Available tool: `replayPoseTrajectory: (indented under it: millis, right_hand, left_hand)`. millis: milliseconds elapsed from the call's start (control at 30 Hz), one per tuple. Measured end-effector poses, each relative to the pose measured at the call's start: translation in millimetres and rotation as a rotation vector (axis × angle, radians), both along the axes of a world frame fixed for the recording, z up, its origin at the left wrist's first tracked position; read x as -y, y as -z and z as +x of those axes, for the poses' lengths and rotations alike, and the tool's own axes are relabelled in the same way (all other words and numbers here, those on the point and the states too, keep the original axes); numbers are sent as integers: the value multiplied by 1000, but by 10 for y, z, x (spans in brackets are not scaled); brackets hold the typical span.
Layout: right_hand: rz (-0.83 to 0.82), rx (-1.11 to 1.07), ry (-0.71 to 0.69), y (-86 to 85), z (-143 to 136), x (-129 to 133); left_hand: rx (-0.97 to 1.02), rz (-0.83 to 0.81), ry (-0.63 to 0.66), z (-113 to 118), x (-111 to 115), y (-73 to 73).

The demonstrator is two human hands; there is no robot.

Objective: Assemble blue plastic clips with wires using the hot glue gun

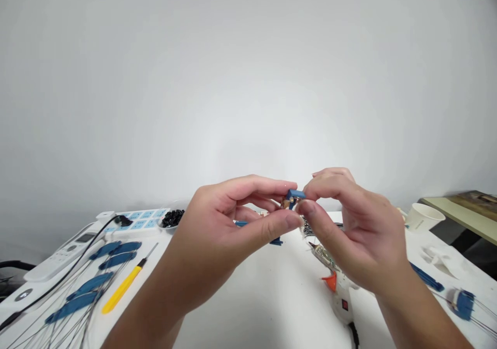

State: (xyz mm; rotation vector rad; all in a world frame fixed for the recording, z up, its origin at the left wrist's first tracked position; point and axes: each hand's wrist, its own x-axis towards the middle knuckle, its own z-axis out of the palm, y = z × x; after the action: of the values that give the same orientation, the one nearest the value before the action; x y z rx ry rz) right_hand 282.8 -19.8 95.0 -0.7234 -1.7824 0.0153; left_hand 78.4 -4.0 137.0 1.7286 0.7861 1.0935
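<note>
Between my two hands, at chest height over the table, is a small blue angular part with copper-coloured bits on its left side. My left hand grips it from the left, the thumb below and the fingers above and behind. From the right, the thumb and forefinger of my right hand pinch its near end. Fingertips cover much of the part, so its full shape is hidden. Below my right hand lies a hot glue gun with an orange trigger. Further blue pieces show on the table behind my left hand.
At left are a yellow-handled screwdriver, blue oval pieces with thin wires, a power strip, a dish of black beads and a white device. A paper cup and a wired blue piece are at right.
</note>
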Motion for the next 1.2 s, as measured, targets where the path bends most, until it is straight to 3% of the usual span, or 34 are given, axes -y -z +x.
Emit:
replayPoseTrajectory:
  millis: [500,700,1033,1200]
  right_hand:
    - [35,25,-20,2,18,-23]
    - [82,11,8,-12,-12,-26]
    - [87,27,52,10,-2,-38]
    - [33,46,16,30,33,-43]
  left_hand:
    - [-11,54,46,38,43,45]
    - [-39,177,-19,39,37,100]
    - [-56,233,-45,34,32,122]
    - [-147,415,-152,32,49,122]
